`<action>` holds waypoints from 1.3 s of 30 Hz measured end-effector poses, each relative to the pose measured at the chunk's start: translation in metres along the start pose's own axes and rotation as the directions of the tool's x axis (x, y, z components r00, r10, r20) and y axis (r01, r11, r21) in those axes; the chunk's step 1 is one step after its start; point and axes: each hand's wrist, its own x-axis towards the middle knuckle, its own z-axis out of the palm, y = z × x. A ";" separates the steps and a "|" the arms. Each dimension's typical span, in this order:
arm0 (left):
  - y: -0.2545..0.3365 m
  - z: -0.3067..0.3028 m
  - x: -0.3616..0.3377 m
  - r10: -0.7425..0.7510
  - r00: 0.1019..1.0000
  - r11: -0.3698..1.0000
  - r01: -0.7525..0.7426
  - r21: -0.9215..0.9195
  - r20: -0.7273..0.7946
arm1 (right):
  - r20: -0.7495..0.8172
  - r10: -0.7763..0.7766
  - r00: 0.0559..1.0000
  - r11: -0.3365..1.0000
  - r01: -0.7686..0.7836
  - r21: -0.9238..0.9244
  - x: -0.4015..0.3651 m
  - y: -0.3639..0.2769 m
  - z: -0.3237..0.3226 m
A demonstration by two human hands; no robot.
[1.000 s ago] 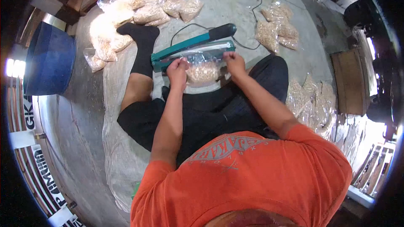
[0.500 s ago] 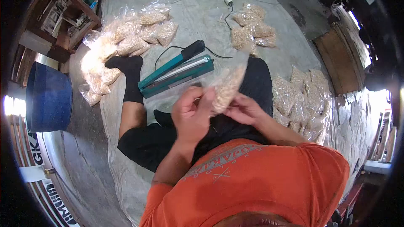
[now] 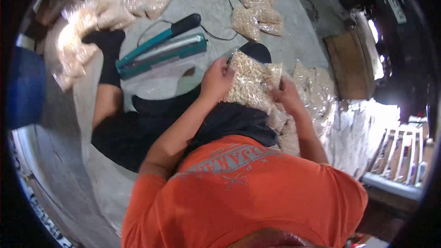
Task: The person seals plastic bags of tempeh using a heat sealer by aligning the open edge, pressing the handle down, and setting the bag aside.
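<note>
Filled bag between your two hands, right hand nearer the side pile.
You had the filled bag (image 3: 248,77) up over your lap, toward your right knee (image 3: 258,51), with your left hand (image 3: 217,79) on its left edge and your right hand (image 3: 288,94) on its lower right. The fingers of both hands were closed on its plastic, though blur hid how firmly the right ones pressed. The bag lay rightward of your left fingers and leftward of your right ones, its broad face turned up; its long axis seemed to slant from upper left to lower right, but creases made that uncertain. The pile of bags (image 3: 314,85) lay just beyond your right hand, while the teal lever device (image 3: 167,51) stood apart, off past your left.
</note>
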 end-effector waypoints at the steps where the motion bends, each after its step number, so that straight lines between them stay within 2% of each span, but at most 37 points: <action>1: -0.009 0.025 -0.007 0.501 0.836 0.795 -0.341 0.501 -0.225 | -0.073 0.078 0.994 0.996 -0.075 0.052 0.006 0.023 0.003; 2: -0.001 0.038 -0.018 0.460 0.846 0.828 -0.300 0.473 -0.269 | -0.138 0.160 0.978 0.983 -0.145 0.110 0.006 0.037 0.004; 3: 0.016 0.040 -0.029 0.612 0.789 0.678 -0.487 0.551 -0.055 | -0.112 0.192 0.975 0.949 -0.155 0.275 0.003 0.039 0.006; 4: 0.025 0.043 -0.035 0.713 0.677 0.481 -0.661 0.577 0.182 | -0.086 0.204 0.975 0.951 -0.177 0.253 0.006 0.044 0.007; 5: 0.016 0.054 -0.035 0.700 0.694 0.499 -0.642 0.582 0.166 | -0.094 0.158 0.983 0.932 -0.117 0.342 0.011 0.056 0.007; 6: 0.002 0.068 -0.033 0.624 0.756 0.511 -0.585 0.630 0.197 | -0.110 0.110 0.988 0.900 -0.052 0.433 0.016 0.069 0.006; 7: -0.006 0.076 -0.030 0.547 0.808 0.509 -0.531 0.678 0.222 | -0.072 0.100 0.992 0.900 -0.059 0.431 0.024 0.084 -0.005; 8: -0.005 0.075 -0.027 0.548 0.810 0.506 -0.521 0.688 0.210 | -0.061 0.088 0.994 0.902 -0.054 0.429 0.030 0.077 -0.007; 10: -0.004 0.072 -0.026 0.605 0.765 0.538 -0.597 0.595 0.221 | -0.085 0.078 0.993 0.948 -0.048 0.316 0.040 0.063 -0.007; 11: -0.007 0.074 -0.020 0.574 0.793 0.546 -0.556 0.627 0.203 | -0.088 0.017 0.996 0.956 0.009 0.292 0.053 0.054 -0.010; 12: -0.002 0.072 -0.018 0.542 0.824 0.619 -0.523 0.586 0.164 | -0.130 -0.042 0.991 0.984 0.019 -0.175 0.079 0.051 -0.032; 13: 0.004 0.062 -0.016 0.571 0.807 0.622 -0.544 0.563 0.149 | -0.088 -0.056 0.995 0.994 0.047 -0.095 0.099 0.020 -0.037; 14: 0.009 0.050 -0.016 0.597 0.791 0.627 -0.565 0.536 0.135 | -0.121 -0.055 0.991 0.965 0.022 -0.260 0.130 -0.001 -0.058; 15: 0.012 0.035 -0.018 0.653 0.749 0.604 -0.606 0.518 0.115 | -0.089 -0.166 0.982 0.933 0.127 -0.337 0.170 -0.013 -0.086; 16: 0.009 0.019 -0.022 0.654 0.749 0.595 -0.597 0.538 0.107 | -0.106 -0.205 0.973 0.883 0.137 -0.449 0.179 -0.065 -0.089; 17: 0.003 -0.001 -0.027 0.627 0.762 0.606 -0.607 0.513 0.161 | 0.058 -0.302 0.951 0.744 0.274 -0.609 0.181 -0.120 -0.092; 18: -0.003 -0.022 -0.034 0.599 0.771 0.619 -0.617 0.486 0.215 | 0.052 -0.358 0.932 0.642 0.286 -0.712 0.209 -0.140 -0.106; 19: -0.005 -0.041 -0.042 0.392 0.884 0.792 -0.465 0.396 0.254 | 0.005 -0.371 0.929 0.505 0.206 -0.838 0.210 -0.179 -0.098; 20: -0.009 -0.055 -0.051 0.169 0.935 0.914 -0.267 0.306 0.313 | 0.015 -0.386 0.922 0.500 0.222 -0.837 0.227 -0.203 -0.085; 22: -0.059 -0.059 -0.049 0.178 0.951 0.941 -0.240 0.240 0.251 | 0.041 -0.507 0.861 0.190 0.158 -0.969 0.268 -0.241 -0.052; 24: -0.080 -0.063 -0.034 0.253 0.936 0.903 -0.319 0.288 0.245 | 0.188 -0.721 0.667 0.204 0.464 -0.862 0.342 -0.245 0.011; 25: -0.089 -0.067 -0.026 0.294 0.926 0.887 -0.356 0.294 0.236 | 0.323 -0.635 0.701 0.227 0.569 -0.790 0.373 -0.263 0.060; 26: -0.098 -0.070 -0.017 0.334 0.915 0.869 -0.392 0.301 0.226 | 0.400 -0.515 0.758 0.354 0.613 -0.706 0.375 -0.283 0.121; 27: -0.092 -0.082 -0.011 0.220 0.923 0.939 -0.288 0.189 0.316 | 0.545 -0.529 0.650 0.298 0.744 -0.599 0.414 -0.283 0.167; 28: -0.092 -0.090 -0.005 0.112 0.904 0.984 -0.159 0.082 0.413 | 0.540 -0.506 0.672 0.197 0.700 -0.687 0.440 -0.293 0.216; 29: -0.116 -0.085 0.003 0.151 0.884 0.988 -0.151 -0.035 0.442 | 0.454 -0.666 0.592 0.146 0.700 -0.699 0.481 -0.290 0.259; 30: -0.121 -0.088 0.006 0.143 0.891 0.989 -0.141 -0.038 0.430 | 0.356 -0.799 0.485 0.101 0.692 -0.715 0.516 -0.288 0.296; 31: -0.125 -0.093 0.009 0.195 0.880 0.981 -0.178 -0.080 0.433 | 0.369 -0.796 0.481 0.100 0.704 -0.703 0.534 -0.297 0.326; 32: -0.127 -0.097 0.012 0.246 0.867 0.969 -0.215 -0.121 0.433 | 0.226 -0.877 0.424 0.127 0.659 -0.742 0.548 -0.306 0.353; 34: -0.130 -0.101 0.019 0.223 0.863 0.975 -0.190 -0.118 0.454 | 0.088 -0.931 0.355 0.165 0.621 -0.766 0.571 -0.319 0.384; 36: -0.133 -0.102 0.020 0.235 0.864 0.968 -0.164 -0.192 0.446 | 0.393 -0.714 0.580 0.137 0.665 -0.734 0.576 -0.336 0.386; 37: -0.134 -0.101 0.020 0.237 0.866 0.965 -0.160 -0.206 0.441 | 0.319 -0.781 0.537 0.183 0.686 -0.704 0.562 -0.334 0.377; 39: -0.132 -0.101 0.020 0.202 0.874 0.975 -0.136 -0.178 0.441 | 0.301 -0.808 0.506 0.203 0.719 -0.664 0.557 -0.335 0.340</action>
